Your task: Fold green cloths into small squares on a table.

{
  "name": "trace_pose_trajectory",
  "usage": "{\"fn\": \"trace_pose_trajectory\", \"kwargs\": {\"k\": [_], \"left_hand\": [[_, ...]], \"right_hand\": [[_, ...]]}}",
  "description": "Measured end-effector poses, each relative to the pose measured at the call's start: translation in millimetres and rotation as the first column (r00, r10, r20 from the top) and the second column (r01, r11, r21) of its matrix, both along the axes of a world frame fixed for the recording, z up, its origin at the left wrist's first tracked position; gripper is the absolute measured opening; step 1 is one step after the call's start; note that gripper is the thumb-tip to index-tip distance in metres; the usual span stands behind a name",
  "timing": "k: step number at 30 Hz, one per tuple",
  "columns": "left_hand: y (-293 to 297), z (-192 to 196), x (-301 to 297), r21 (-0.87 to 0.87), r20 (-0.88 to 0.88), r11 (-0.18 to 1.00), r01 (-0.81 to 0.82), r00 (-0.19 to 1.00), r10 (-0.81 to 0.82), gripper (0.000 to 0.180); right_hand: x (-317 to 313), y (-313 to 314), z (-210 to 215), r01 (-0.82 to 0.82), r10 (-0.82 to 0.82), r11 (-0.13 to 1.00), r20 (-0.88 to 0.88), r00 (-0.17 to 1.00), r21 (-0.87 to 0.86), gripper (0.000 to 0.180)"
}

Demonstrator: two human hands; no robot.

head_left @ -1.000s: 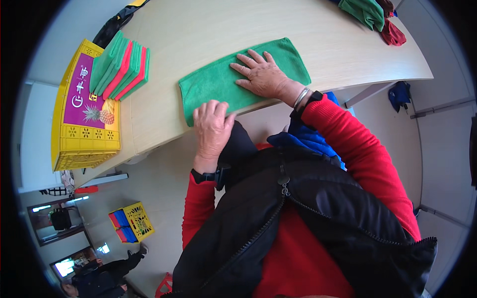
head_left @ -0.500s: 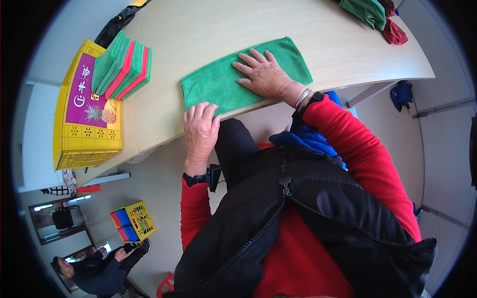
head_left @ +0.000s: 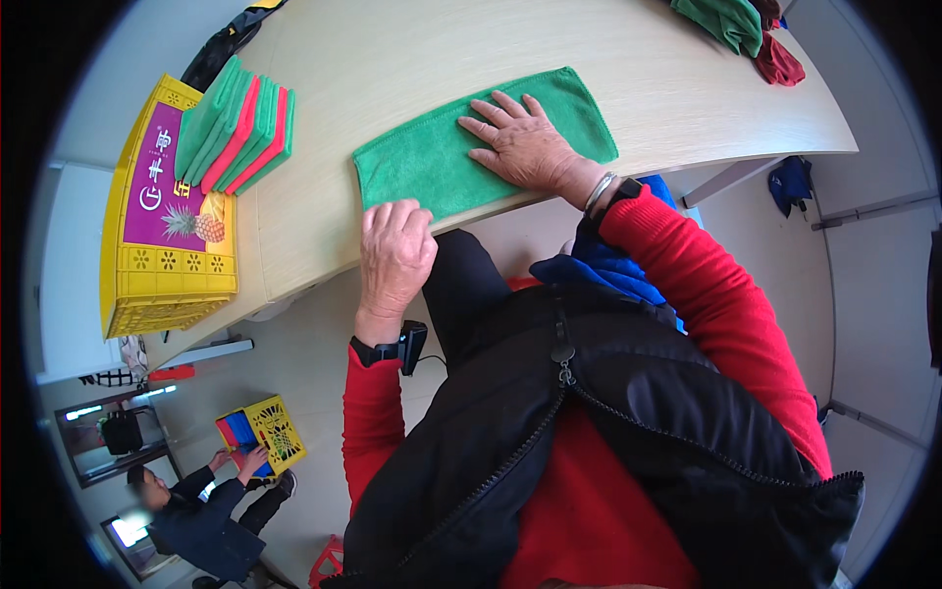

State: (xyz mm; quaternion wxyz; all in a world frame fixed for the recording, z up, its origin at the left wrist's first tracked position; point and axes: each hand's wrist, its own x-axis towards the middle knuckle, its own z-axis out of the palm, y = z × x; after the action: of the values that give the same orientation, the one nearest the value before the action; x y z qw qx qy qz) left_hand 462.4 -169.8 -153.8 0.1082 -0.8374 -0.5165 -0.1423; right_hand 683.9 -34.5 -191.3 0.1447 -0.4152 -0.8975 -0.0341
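A green towel (head_left: 417,157) lies spread in a long strip along the near edge of the table. My right hand (head_left: 528,149) rests flat on its middle, fingers spread. At the towel's near left corner is my left hand (head_left: 395,253), fingers curled in and closed over the edge there. The fingertips are partly hidden, but the corner seems pinched in them. To the left, folded green and red towels (head_left: 235,128) stand in a row against a yellow crate.
The yellow plastic crate (head_left: 169,285) sits at the table's left end. Crumpled green and dark red cloths (head_left: 721,25) lie at the far right. A blue cloth (head_left: 599,275) is by my lap. Lower left, another person (head_left: 211,525) reaches into a second yellow crate (head_left: 280,437).
My left hand's fingers have curled in more at the towel's corner. My right hand stays flat in place. The other person has moved both hands to the crate of blue and red cloths.
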Motion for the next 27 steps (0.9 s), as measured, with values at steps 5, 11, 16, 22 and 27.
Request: {"fn": "trace_pose_trajectory", "kwargs": {"k": [5,11,16,22,27], "left_hand": [[4,3,22,0.142,0.19,0.99,0.019,0.981,-0.046,0.018],[6,-1,-8,0.025,0.309,0.995,-0.1,0.947,0.087,0.018],[10,-11,-47,0.02,0.392,0.876,-0.481,0.81,0.436,0.023],[3,-47,-72,-0.349,0.622,0.83,-0.436,0.555,0.553,0.019],[-22,-42,-68,-0.263,0.894,0.879,-0.398,0.242,0.377,0.014]], "right_hand": [[2,0,6,0.009,-0.009,1.0,0.004,1.0,0.0,0.054],[-1,-3,9,-0.009,0.009,1.0,0.001,1.0,0.001,0.055],[-1,-4,13,-0.012,0.012,1.0,-0.011,1.0,0.004,0.055],[-7,-8,14,-0.016,0.016,1.0,-0.027,1.0,0.0,0.054],[-42,-31,18,-0.032,0.031,0.999,-0.046,0.998,-0.029,0.052]]}}
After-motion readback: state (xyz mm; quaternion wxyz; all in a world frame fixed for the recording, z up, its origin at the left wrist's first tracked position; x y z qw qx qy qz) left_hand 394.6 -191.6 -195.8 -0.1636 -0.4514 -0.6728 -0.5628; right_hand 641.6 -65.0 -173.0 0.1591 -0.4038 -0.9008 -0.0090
